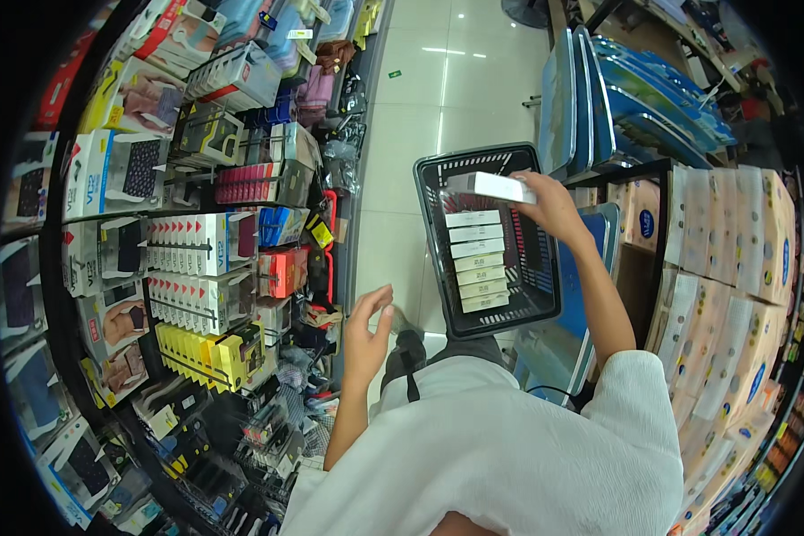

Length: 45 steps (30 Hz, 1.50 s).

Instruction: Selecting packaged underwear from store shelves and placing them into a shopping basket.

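Observation:
My right hand (541, 202) grips one end of a slim white box (489, 185) above the far part of a black plastic shopping basket (502, 326). The box's left end is blurred. Inside the basket, several white boxes (476, 233) and pale yellow boxes (482, 275) stand in a row along its left side. My left hand (367, 331) hangs to the left of the basket, with nothing in it and its thumb apart from the fingers. Nearest that hand is the left-hand display of packaged goods, which it does not touch.
Boxed underwear (197, 244) hangs on wire hooks along the left. Yellow boxes (221, 352) hang lower down. To the right lean blue folded panels (593, 107) with metal edges, near stacked tissue packs (730, 321). Pale floor tiles (402, 167) run between both sides.

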Available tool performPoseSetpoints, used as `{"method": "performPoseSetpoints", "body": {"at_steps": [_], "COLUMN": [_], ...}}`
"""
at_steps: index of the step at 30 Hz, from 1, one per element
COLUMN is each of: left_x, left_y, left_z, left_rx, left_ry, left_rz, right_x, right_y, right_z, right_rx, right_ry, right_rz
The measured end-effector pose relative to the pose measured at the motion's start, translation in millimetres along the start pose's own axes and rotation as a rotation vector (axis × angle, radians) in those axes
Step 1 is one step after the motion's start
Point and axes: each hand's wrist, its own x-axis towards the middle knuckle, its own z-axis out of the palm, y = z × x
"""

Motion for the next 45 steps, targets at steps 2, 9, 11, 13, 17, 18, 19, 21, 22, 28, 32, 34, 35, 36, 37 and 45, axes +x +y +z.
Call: {"method": "performPoseSetpoints", "body": {"at_steps": [2, 9, 11, 13, 17, 18, 19, 21, 22, 28, 32, 34, 35, 36, 37, 45], "left_x": [-1.2, -8.3, -10.1, -14.7, -22.1, -26.8, -31.0, -42.0, -48.0, -60.4, -57.8, -50.3, -41.6, -37.1, -29.9, 3.1], "left_y": [5.0, 4.0, 0.6, -2.3, -14.4, -18.7, -27.4, -28.2, -29.4, -49.4, -71.9, -92.2, -101.7, -109.6, -113.9, -140.4], "left_z": [8.2, 14.2, 7.9, 1.2, -26.5, -37.1, -51.3, -80.5, -97.4, -208.2, -300.0, -348.2, -373.0, -393.6, -407.5, -459.8], "left_rx": [0.077, 0.112, 0.101, 0.101, 0.132, 0.148, 0.122, 0.002, -0.032, -0.195, -0.035, 0.036, 0.074, 0.118, 0.089, 0.067], "left_ry": [-0.057, -0.005, 0.025, 0.072, 0.138, 0.206, 0.249, 0.388, 0.446, 0.744, 0.996, 1.115, 1.224, 1.336, 1.334, 1.231], "left_rz": [-0.027, -0.137, -0.170, -0.202, -0.227, -0.221, -0.207, -0.246, -0.231, -0.040, 0.093, 0.155, 0.204, 0.247, 0.265, 0.427], "right_x": [21.0, 47.0, 45.9, 47.3, 37.5, 38.8, 38.6, 39.6, 42.0, 33.6, 13.2, -0.3, -13.0, -21.8, -34.8, -103.0], "right_y": [45.3, 144.2, 145.3, 146.9, 161.8, 160.5, 159.6, 151.5, 145.1, 95.0, 40.4, 10.0, 7.0, -12.5, -28.7, -105.9], "right_z": [23.5, 159.3, 178.2, 181.0, 183.2, 184.3, 186.1, 194.2, 200.7, 166.0, 165.1, 171.7, 179.2, 181.9, 184.7, 218.6], "right_rx": [-0.154, -0.176, -0.212, -0.172, -0.095, -0.078, -0.080, -0.145, -0.227, -0.204, -0.043, 0.010, 0.013, 0.079, 0.095, 0.308], "right_ry": [-0.034, -0.447, -0.576, -0.610, -0.590, -0.593, -0.595, -0.460, -0.364, -0.037, 0.111, 0.127, 0.169, 0.145, 0.153, 0.077], "right_rz": [0.055, 0.101, 0.258, 0.255, 0.340, 0.358, 0.350, 0.234, 0.141, 0.141, 0.093, 0.073, 0.088, 0.126, 0.153, 0.357]}}
